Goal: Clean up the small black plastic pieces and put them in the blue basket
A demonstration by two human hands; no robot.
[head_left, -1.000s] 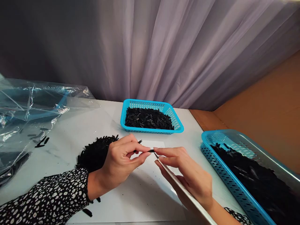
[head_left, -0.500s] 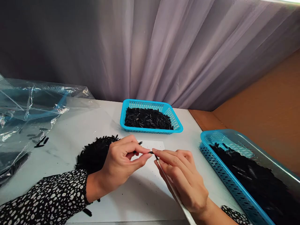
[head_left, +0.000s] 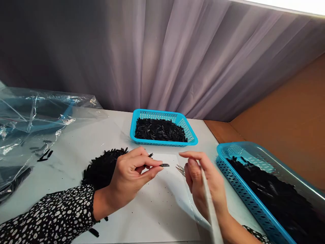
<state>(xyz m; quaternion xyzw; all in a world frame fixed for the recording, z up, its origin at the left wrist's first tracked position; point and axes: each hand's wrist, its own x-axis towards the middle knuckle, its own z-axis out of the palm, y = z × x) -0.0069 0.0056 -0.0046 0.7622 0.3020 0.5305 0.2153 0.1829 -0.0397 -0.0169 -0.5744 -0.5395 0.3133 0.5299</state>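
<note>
A pile of pieces (head_left: 101,167) lay left of the paper (head_left: 162,200); one basket (head_left: 162,130) was set behind, another (head_left: 254,200) right.

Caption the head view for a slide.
Left hand pinches a small black piece; right hand holds tweezers beside it, between blue baskets.

You sit at a small hand-sorting station, workshop style. The white surface (head_left: 76,149) carries a blue basket (head_left: 162,130) of tiny black parts. Left of that basket: a loose heap of the same parts (head_left: 101,167), clear plastic bags (head_left: 30,118). Right of it, a second basket (head_left: 264,189). Behind it, a grey curtain (head_left: 162,57).
</note>
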